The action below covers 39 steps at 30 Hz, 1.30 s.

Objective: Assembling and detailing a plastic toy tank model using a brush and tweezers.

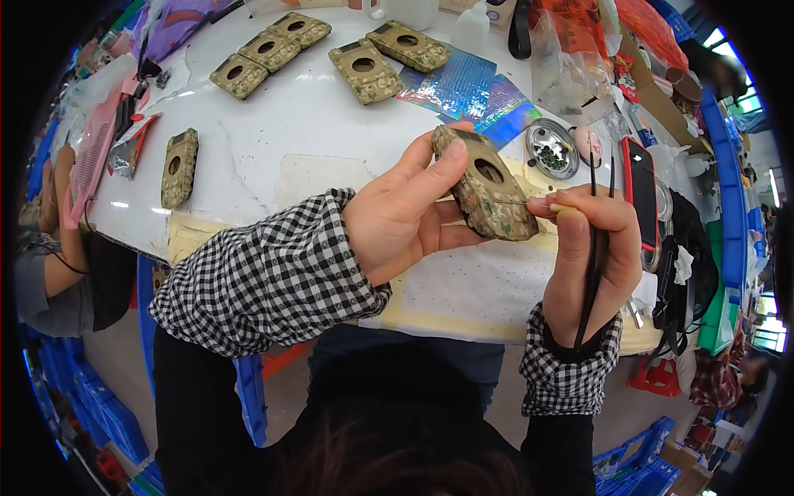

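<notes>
My left hand (405,207) holds a camouflage-painted model tank hull (514,213), tilted, with a round hole in its top. In my right hand (600,248), thumb and forefinger pinch a thin needle-like tool (517,202) whose point is at the hull's top, near the hole. Black tweezers (589,285) are also tucked in that hand, with the tips up. Beyond it stands a round dish (569,164) holding small dark-green bits. More hulls lie on the table: a single hull (179,169) at left, a row including this hull (270,51), and a pair including this hull (364,73).
Shiny blue holographic sheets (463,83) lie at the back, near a white squeeze bottle (471,29). A red-cased phone (640,194) and a black bag (691,248) are at right. At left are a pink comb-like piece (93,157) and another person's arm (64,248).
</notes>
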Each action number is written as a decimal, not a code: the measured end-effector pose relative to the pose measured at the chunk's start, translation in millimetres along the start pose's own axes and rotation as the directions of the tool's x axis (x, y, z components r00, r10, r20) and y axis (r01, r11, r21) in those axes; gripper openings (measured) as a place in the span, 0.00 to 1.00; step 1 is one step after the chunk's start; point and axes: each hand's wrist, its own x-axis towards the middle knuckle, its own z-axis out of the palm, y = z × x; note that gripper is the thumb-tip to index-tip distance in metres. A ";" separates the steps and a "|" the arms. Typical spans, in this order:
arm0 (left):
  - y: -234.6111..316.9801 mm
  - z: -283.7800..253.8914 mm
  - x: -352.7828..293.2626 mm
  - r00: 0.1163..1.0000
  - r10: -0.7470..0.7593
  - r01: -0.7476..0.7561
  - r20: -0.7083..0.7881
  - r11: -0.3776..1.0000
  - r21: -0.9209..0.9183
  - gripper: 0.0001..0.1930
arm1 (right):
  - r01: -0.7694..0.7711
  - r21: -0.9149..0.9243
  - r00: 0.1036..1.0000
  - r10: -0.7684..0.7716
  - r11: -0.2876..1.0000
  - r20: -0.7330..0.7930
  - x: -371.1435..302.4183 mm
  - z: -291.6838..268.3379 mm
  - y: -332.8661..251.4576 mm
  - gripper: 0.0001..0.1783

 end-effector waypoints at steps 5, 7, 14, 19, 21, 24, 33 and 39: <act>1.3 -0.2 -1.1 1.000 0.000 0.000 0.004 1.000 0.004 0.25 | -0.030 0.010 0.999 0.030 0.999 -0.023 0.1 -1.1 -2.3 0.04; 1.7 0.6 0.2 1.000 0.006 -0.006 -0.001 1.000 0.001 0.25 | -0.049 0.014 0.996 0.050 0.999 -0.075 0.0 -4.8 -3.4 0.04; 4.0 -5.9 2.5 0.998 0.058 -0.057 -0.038 0.998 0.012 0.24 | -0.045 -0.580 0.988 -0.051 0.814 -0.149 -7.3 -34.2 6.3 0.02; 2.5 -9.5 5.3 0.994 0.096 -0.095 -0.054 0.995 0.020 0.22 | 0.071 -0.653 0.993 -0.112 0.754 -0.021 -7.2 -27.3 20.8 0.06; 3.1 -9.6 6.2 0.992 0.105 -0.100 -0.071 0.992 0.073 0.24 | 0.072 -0.670 0.997 -0.072 0.739 0.028 -8.5 -24.6 24.3 0.06; 3.1 -12.0 8.9 0.988 0.143 -0.139 -0.062 0.988 0.067 0.24 | 0.033 -0.630 0.999 -0.028 0.776 0.018 -14.0 -30.7 19.7 0.13; -1.8 -18.3 11.3 0.971 0.233 -0.235 -0.058 0.972 -0.025 0.19 | -0.202 -0.138 0.955 0.227 0.970 0.193 -70.3 -14.1 -25.4 0.37; -4.4 -18.0 13.2 0.970 0.234 -0.238 -0.061 0.970 -0.059 0.20 | -0.176 0.001 0.902 0.161 0.984 0.401 -58.6 -1.9 -5.7 0.14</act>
